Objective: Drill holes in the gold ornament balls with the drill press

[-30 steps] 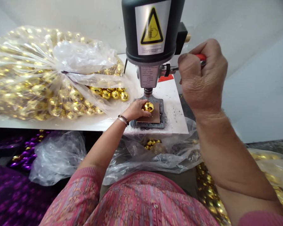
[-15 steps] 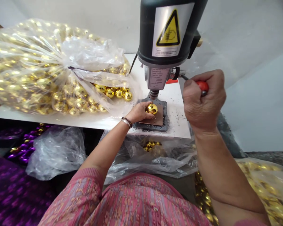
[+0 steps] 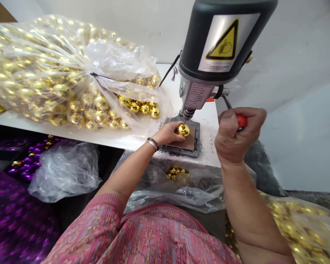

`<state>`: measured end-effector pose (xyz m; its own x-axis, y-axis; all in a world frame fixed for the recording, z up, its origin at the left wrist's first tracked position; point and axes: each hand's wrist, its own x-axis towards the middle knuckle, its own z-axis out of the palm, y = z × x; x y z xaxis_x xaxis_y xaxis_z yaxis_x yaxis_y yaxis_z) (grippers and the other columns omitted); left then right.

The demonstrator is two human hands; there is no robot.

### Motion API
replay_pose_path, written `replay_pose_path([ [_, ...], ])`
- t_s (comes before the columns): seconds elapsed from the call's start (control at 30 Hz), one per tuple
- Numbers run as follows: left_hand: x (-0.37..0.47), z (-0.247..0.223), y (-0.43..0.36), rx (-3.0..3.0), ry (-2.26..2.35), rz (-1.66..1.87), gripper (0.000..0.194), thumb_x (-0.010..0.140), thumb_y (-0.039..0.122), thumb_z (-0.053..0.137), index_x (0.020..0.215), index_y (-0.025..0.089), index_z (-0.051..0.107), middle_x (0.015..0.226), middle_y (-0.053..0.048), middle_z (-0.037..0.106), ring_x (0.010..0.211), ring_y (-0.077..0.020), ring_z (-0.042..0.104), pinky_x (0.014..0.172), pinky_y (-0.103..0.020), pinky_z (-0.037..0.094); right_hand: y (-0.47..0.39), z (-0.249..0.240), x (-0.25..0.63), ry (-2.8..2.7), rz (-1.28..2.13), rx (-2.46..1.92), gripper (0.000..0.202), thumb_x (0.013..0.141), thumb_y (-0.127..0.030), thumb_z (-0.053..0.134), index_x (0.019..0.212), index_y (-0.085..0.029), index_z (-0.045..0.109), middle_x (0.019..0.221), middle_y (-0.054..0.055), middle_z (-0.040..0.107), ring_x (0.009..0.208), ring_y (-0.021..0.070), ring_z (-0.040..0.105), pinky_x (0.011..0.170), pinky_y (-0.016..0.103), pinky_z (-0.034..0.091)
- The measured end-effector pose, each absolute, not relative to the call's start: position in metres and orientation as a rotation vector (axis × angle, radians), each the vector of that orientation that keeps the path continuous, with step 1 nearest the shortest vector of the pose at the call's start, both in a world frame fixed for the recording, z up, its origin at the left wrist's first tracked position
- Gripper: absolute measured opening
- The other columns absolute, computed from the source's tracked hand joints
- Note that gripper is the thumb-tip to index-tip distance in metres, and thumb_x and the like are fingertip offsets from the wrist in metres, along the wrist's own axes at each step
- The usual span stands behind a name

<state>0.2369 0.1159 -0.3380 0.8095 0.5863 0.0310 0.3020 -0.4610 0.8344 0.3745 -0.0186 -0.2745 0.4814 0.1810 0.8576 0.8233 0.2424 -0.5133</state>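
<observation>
Below the drill head (image 3: 225, 42), the left hand (image 3: 169, 134) pinches a gold ball (image 3: 184, 130) (faceted); the right hand (image 3: 232, 137) clasps the head's red-knobbed lever (image 3: 241, 121).

Ball (image 3: 183, 130) on brd (image 3: 189, 143), drill (image 3: 222, 47) abv, bag (image 3: 52, 77) L on tbl (image 3: 209, 119)

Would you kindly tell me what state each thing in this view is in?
Left hand: fingers around the gold ball
Gold ball: held under the drill bit
Drill bit: pointing down at the ball; whether spinning, cannot tell
Right hand: closed around the red knob
Lever: slanting downward
Large bag: bulging, on the table
Table: strewn with dark crumbs
Clear bag: crumpled
</observation>
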Motion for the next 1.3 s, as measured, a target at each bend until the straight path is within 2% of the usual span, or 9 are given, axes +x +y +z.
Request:
replay_pose_path([
  [0.33,0.237,-0.334,0.11,2.109,0.694,0.391,0.055,0.07,0.024,0.083,0.123,0.015,0.072,0.107,-0.004,0.076,0.097,-0.0221,0.069,0.088,-0.032,0.055,-0.016,-0.302,0.376,-1.078,-0.557,-1.193,0.021,0.098,-0.039,0.052,0.093,-0.019,0.052,0.077,-0.003,0.059,0.071,0.0085,0.064,0.072,0.026,0.049],
  [0.43,0.237,-0.336,0.11,2.097,0.696,0.379,0.056,0.071,0.024,0.082,0.126,0.015,0.071,0.106,-0.004,0.076,0.097,-0.0226,0.07,0.089,-0.033,0.056,-0.019,-0.285,0.377,-1.051,-0.51,-1.236,0.023,0.097,-0.04,0.051,0.092,-0.018,0.052,0.077,-0.003,0.058,0.069,0.0082,0.062,0.069,0.025,0.049],
  [0.53,0.237,-0.337,0.109,2.083,0.699,0.388,0.065,0.07,0.023,0.084,0.132,0.014,0.068,0.113,-0.007,0.076,0.102,-0.024,0.07,0.095,-0.036,0.055,-0.019,-0.246,0.381,-1.025,-0.408,-1.285,0.025,0.094,-0.041,0.053,0.086,-0.017,0.05,0.074,-0.004,0.052,0.06,0.0056,0.051,0.058,0.022,0.042],
  [0.67,0.226,-0.337,0.102,2.057,0.667,0.452,0.071,0.07,0.021,0.085,0.138,0.013,0.064,0.122,-0.008,0.074,0.109,-0.0243,0.069,0.1,-0.036,0.054,-0.012,-0.201,0.386,-0.968,-0.216,-1.308,0.019,0.091,-0.029,0.051,0.077,-0.018,0.043,0.066,-0.005,0.042,0.054,0.0036,0.039,0.053,0.02,0.03],
  [0.93,0.168,-0.321,0.097,2.079,0.442,0.176,0.074,0.069,0.035,0.093,0.137,0.019,0.068,0.118,-0.009,0.076,0.101,-0.0218,0.07,0.089,-0.032,0.056,-0.01,-0.2,0.383,-0.923,-0.217,-1.276,0.014,0.088,-0.02,0.052,0.076,-0.018,0.046,0.062,-0.006,0.044,0.049,0.0047,0.041,0.05,0.023,0.029],
  [1.0,0.164,-0.316,0.109,2.094,0.599,0.294,0.059,0.08,0.036,0.086,0.134,0.018,0.071,0.116,-0.01,0.077,0.098,-0.0208,0.07,0.089,-0.033,0.056,-0.01,-0.2,0.382,-0.932,-0.218,-1.254,0.014,0.088,-0.019,0.052,0.075,-0.019,0.045,0.06,-0.007,0.044,0.045,0.0054,0.042,0.048,0.024,0.029],
  [1.1,0.172,-0.311,0.138,2.043,1.076,0.613,0.036,0.098,0.028,0.063,0.131,0.016,0.071,0.125,-0.014,0.075,0.109,-0.0223,0.07,0.099,-0.036,0.055,-0.01,-0.2,0.381,-0.934,-0.212,-1.247,0.015,0.087,-0.021,0.054,0.076,-0.019,0.045,0.06,-0.007,0.043,0.045,0.0053,0.043,0.046,0.024,0.029],
  [1.2,0.189,-0.313,0.164,1.944,1.54,0.651,0.045,0.1,0.022,0.054,0.142,0.01,0.062,0.132,-0.02,0.071,0.122,-0.028,0.067,0.107,-0.04,0.052,-0.012,-0.202,0.381,-0.936,-0.215,-1.278,0.015,0.086,-0.026,0.056,0.078,-0.018,0.047,0.063,-0.005,0.045,0.049,0.0051,0.043,0.049,0.023,0.03],
  [1.3,0.202,-0.321,0.176,2.136,1.635,0.532,0.053,0.094,0.02,0.059,0.148,0.017,0.059,0.15,-0.018,0.059,0.134,-0.0314,0.061,0.112,-0.043,0.05,-0.016,-0.205,0.384,-0.954,-0.244,-1.315,0.02,0.086,-0.033,0.059,0.081,-0.017,0.049,0.069,-0.004,0.048,0.055,0.0054,0.043,0.054,0.023,0.033],
])
